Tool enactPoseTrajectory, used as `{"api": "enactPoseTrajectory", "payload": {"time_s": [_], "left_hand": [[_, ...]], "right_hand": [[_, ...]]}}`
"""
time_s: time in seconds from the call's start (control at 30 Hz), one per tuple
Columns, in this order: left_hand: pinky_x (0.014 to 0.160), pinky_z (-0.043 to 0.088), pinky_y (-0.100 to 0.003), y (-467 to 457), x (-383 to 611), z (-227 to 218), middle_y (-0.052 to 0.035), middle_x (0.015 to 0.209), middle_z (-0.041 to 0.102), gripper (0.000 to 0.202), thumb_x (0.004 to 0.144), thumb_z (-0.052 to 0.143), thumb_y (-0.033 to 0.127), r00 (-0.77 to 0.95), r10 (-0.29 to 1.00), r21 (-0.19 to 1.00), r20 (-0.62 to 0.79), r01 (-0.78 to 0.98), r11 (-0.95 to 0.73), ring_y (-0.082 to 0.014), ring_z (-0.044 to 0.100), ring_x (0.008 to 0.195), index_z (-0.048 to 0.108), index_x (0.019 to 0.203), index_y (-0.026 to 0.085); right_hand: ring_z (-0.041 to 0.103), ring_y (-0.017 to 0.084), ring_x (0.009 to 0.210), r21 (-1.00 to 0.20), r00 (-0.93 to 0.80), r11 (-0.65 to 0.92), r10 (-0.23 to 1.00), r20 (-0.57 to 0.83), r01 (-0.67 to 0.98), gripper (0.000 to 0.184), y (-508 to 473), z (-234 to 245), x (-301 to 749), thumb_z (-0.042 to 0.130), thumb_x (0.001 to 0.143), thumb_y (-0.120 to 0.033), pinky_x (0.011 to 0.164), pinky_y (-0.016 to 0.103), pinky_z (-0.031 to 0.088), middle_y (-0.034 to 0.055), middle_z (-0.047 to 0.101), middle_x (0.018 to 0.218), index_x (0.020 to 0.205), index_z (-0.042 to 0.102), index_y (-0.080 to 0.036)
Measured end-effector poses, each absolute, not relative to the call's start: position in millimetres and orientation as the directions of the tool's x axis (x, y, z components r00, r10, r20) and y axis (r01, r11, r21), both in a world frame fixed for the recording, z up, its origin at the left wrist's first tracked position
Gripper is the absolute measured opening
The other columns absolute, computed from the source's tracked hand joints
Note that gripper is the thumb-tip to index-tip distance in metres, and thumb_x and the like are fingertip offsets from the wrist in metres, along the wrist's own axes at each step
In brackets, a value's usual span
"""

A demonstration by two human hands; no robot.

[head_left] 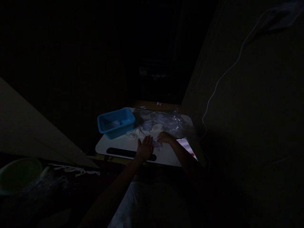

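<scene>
Crumpled white paper [156, 142] sits pinched in the fingers of the right hand [164, 137], while the left hand [144, 148] lies flat and spread just beside it on the white table [118, 144], near a blue plastic basket [116, 123] and clear plastic sheeting [161, 122].

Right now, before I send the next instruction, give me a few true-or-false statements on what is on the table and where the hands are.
1. The blue plastic tub stands on the white table. True.
2. The left hand grips the tub's rim. False: it lies open, fingers spread, over the table, apart from the tub.
3. The right hand touches crumpled white material. True.
4. The clear plastic film lies inside the tub. False: it is spread on the table beside the tub.
5. A white cable runs down the wall on the right. True.
</scene>
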State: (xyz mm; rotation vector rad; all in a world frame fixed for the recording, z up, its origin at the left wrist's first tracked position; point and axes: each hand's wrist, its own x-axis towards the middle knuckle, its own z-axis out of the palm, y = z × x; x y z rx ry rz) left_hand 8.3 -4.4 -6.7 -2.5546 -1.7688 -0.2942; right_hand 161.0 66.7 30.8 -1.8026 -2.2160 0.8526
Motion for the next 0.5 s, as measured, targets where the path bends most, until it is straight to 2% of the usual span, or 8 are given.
{"api": "enactPoseTrajectory", "payload": {"time_s": [0.07,0.13,0.33,0.5], "left_hand": [[0.097,0.016,-0.057,-5,8,-6,-0.0088,0.140,0.023,0.049,0.086,0.020,0.028,0.341,0.924,0.095,0.171,0.928,-0.360,-0.0229,0.020,0.128,0.024,0.133,0.015],[0.097,0.016,-0.057,-6,9,-5,-0.0093,0.140,0.023,0.049,0.086,0.021,0.028,0.344,0.922,0.094,0.178,0.927,-0.363,-0.0230,0.020,0.128,0.025,0.133,0.016],[0.097,0.017,-0.057,-6,9,-2,-0.0106,0.140,0.024,0.050,0.085,0.023,0.026,0.332,0.928,0.111,0.170,0.929,-0.353,-0.0238,0.021,0.128,0.023,0.134,0.014],[0.098,0.013,-0.056,-8,9,-4,-0.0126,0.139,0.026,0.052,0.084,0.027,0.025,0.324,0.921,0.195,0.214,0.910,-0.366,-0.0235,0.022,0.127,0.021,0.134,0.014]], "right_hand": [[0.055,0.012,0.055,-0.526,-0.283,0.106,0.920,-0.270,0.844,0.007,73,30,161,0.066,0.054,-0.014,0.050,0.018,0.039,-0.0019,0.060,0.052,0.061,0.066,-0.012],[0.051,0.010,0.048,-0.541,-0.294,0.098,0.911,-0.288,0.835,0.003,77,29,161,0.067,0.052,-0.013,0.047,0.018,0.037,-0.0037,0.054,0.043,0.052,0.063,-0.013],[0.052,0.012,0.052,-0.653,-0.284,0.068,0.930,-0.232,0.755,0.009,81,22,162,0.065,0.048,-0.007,0.049,0.019,0.037,-0.0032,0.055,0.045,0.047,0.060,-0.015],[0.050,0.011,0.048,-0.782,-0.315,0.041,0.927,-0.203,0.623,0.013,81,17,167,0.061,0.048,-0.007,0.049,0.021,0.037,-0.0036,0.052,0.039,0.038,0.056,-0.014]]}}
